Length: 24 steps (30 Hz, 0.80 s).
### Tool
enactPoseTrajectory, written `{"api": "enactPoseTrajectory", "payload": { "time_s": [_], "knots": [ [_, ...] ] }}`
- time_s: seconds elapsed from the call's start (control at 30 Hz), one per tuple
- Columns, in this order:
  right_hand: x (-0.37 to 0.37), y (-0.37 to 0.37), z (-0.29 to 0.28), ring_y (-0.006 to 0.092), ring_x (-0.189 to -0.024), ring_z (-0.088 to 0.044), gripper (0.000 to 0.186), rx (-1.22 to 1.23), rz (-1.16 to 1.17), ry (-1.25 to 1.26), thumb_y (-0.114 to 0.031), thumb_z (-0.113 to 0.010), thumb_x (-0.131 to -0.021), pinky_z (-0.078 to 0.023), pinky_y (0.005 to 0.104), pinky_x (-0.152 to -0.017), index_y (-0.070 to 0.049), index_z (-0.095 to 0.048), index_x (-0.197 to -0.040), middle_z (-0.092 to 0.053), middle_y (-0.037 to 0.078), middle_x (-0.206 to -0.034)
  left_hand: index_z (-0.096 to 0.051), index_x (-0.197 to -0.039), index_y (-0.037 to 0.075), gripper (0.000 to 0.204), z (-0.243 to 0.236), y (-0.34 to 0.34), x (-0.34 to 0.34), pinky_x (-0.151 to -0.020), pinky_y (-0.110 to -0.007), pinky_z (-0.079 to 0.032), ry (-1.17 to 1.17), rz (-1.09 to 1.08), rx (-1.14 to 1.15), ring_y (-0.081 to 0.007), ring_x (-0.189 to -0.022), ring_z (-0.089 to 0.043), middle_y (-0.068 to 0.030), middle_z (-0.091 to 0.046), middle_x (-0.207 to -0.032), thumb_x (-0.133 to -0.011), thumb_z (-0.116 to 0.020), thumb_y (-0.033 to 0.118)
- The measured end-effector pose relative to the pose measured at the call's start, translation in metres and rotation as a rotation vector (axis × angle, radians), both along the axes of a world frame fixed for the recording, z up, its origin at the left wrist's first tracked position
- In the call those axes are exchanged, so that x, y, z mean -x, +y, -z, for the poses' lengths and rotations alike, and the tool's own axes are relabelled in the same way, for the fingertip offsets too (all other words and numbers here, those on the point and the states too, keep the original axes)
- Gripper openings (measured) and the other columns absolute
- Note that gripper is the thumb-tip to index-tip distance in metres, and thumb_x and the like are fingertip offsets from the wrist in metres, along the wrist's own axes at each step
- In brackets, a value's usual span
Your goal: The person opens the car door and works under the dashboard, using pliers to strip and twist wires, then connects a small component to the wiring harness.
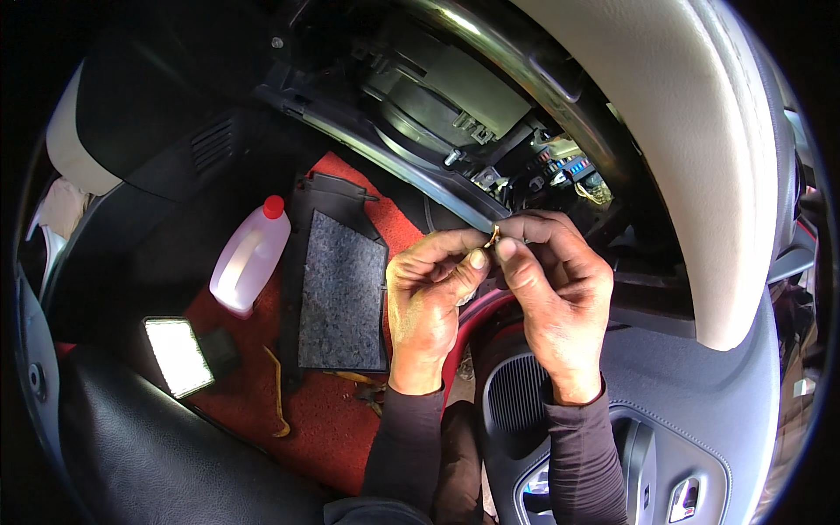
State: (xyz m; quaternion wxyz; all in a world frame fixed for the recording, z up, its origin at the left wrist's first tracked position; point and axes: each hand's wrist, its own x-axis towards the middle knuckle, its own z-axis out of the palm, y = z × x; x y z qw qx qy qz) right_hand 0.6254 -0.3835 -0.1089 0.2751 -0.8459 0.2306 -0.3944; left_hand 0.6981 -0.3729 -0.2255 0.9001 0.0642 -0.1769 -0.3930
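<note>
My left hand [426, 293] and my right hand [564, 302] meet in front of the opened underside of the dashboard. Thumbs and forefingers of both are closed in a pinch around a small brass-coloured piece [493, 236], thin and bent. Its exact kind is too small to make out, and the fingertips partly cover it. Just beyond my right hand lies an exposed fuse box [567, 164] with coloured fuses and some yellowish wires [597, 194]. A metal bar [407, 166] runs slantwise up to my fingertips.
On the red floor mat [328, 437] stand a translucent jug [262, 249] with a red cap and a lit work lamp [178, 356]. A trim panel with grey felt [341, 293] and a yellow hooked tool [278, 394] lie nearby. The door panel [665, 376] is at right.
</note>
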Motion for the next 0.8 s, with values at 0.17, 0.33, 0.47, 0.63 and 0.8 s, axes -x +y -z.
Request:
{"api": "enactPoseTrajectory", "payload": {
  "time_s": [0.17, 0.33, 0.47, 0.63, 0.8],
  "knots": [
    [-0.004, 0.005, -0.005, 0.0251, -0.079, -0.066, 0.018, 0.597, 0.168, 0.300, -0.002, -0.075, -0.080, -0.053, 0.0356, -0.070, 0.001, -0.069, -0.096, -0.063, 0.011, -0.095, -0.073, -0.103, -0.005, 0.023, -0.003, 0.002, 0.003, -0.065, -0.017, -0.046, -0.047, -0.125, -0.066, -0.0030, -0.076, -0.058, 0.0006, -0.069, -0.089, -0.084, -0.065, -0.015],
    [0.000, 0.003, -0.002, 0.0298, -0.087, -0.065, 0.018, 0.844, 0.097, 0.343, -0.004, -0.075, -0.081, -0.054, 0.0397, -0.079, -0.001, -0.071, -0.099, -0.065, 0.012, -0.101, -0.072, -0.114, -0.003, 0.029, -0.004, 0.006, -0.008, -0.071, -0.018, -0.047, -0.193, -0.199, -0.108, -0.0036, -0.080, -0.058, 0.0012, -0.067, -0.089, -0.088, -0.065, -0.013],
    [0.013, 0.008, 0.020, 0.0149, -0.094, -0.064, 0.023, 0.201, 0.148, -0.047, 0.000, -0.072, -0.095, -0.052, 0.0279, -0.082, 0.005, -0.070, -0.117, -0.065, 0.010, -0.102, -0.069, -0.127, 0.000, 0.033, -0.008, 0.011, -0.013, -0.073, -0.018, -0.046, -0.199, -0.161, -0.096, -0.0030, -0.082, -0.057, 0.0013, -0.066, -0.089, -0.095, -0.070, -0.004],
    [0.019, 0.000, 0.031, 0.0114, -0.086, -0.063, 0.025, -0.084, 0.099, -0.061, 0.000, -0.071, -0.095, -0.051, 0.0257, -0.079, 0.006, -0.069, -0.119, -0.065, 0.008, -0.098, -0.072, -0.124, 0.000, 0.027, -0.002, 0.011, -0.014, -0.071, -0.020, -0.047, -0.270, -0.148, -0.080, -0.0048, -0.080, -0.057, -0.0014, -0.066, -0.095, -0.097, -0.069, 0.000],
    [0.006, -0.009, 0.017, 0.0140, -0.082, -0.064, 0.024, 0.005, -0.039, 0.060, -0.002, -0.073, -0.094, -0.050, 0.0275, -0.079, 0.004, -0.071, -0.117, -0.068, 0.008, -0.092, -0.073, -0.120, 0.000, 0.023, 0.003, 0.012, -0.017, -0.069, -0.021, -0.048, -0.256, -0.147, -0.032, -0.0055, -0.078, -0.057, -0.0012, -0.067, -0.098, -0.097, -0.070, 0.001]
  ]
}}
